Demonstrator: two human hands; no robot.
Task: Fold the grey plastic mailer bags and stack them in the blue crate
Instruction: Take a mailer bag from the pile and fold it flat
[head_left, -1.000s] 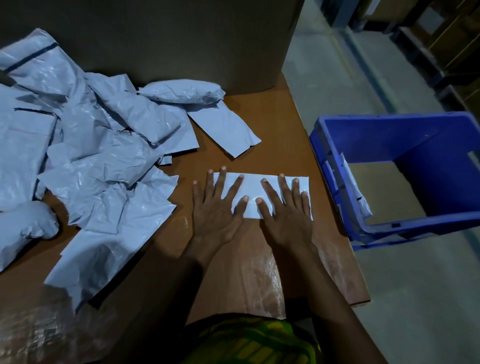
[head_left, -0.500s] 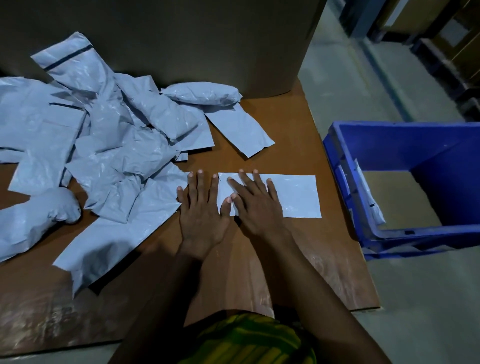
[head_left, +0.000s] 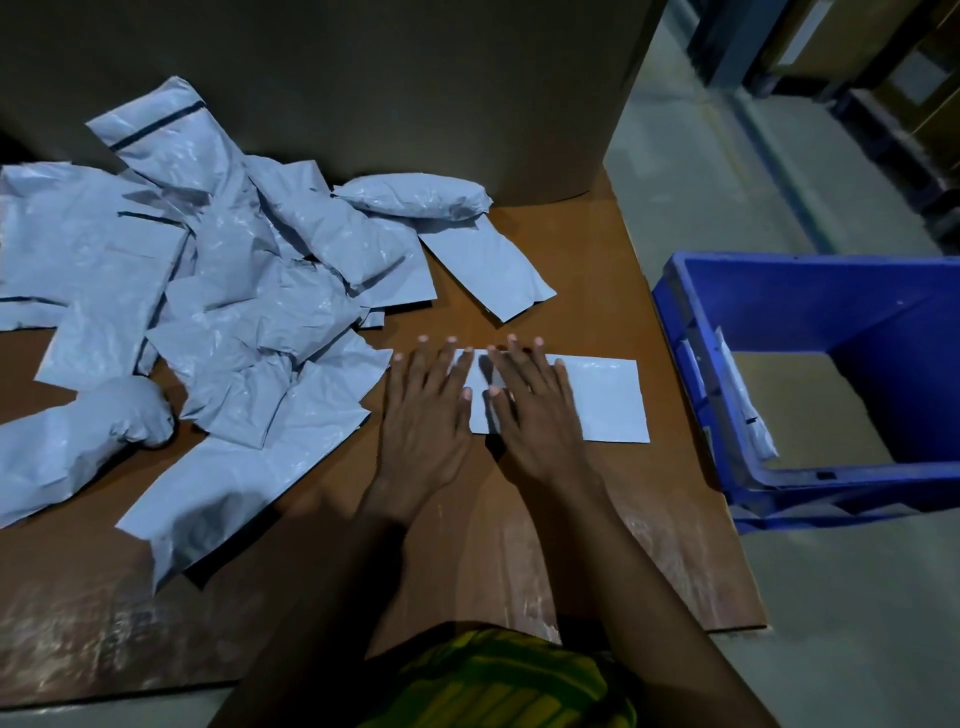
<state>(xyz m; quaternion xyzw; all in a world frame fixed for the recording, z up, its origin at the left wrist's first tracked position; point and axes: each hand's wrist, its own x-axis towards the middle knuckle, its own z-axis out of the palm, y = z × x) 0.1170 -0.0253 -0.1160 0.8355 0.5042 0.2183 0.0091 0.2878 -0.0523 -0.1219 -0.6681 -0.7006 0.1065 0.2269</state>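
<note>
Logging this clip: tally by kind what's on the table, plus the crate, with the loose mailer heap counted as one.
Folded grey mailer bag: 1
Heap of loose grey mailer bags: 1
Cardboard box: 1
Blue crate: 1
Hands: 2 (left hand, right hand)
Total: 6

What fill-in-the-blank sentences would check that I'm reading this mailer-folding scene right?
The folded mailer lies under the right hand on the ____.
The unfolded mailers are heaped to the ____ of the left hand.
The crate has walls coloured ____.
Missing words: table, left, blue.
</note>
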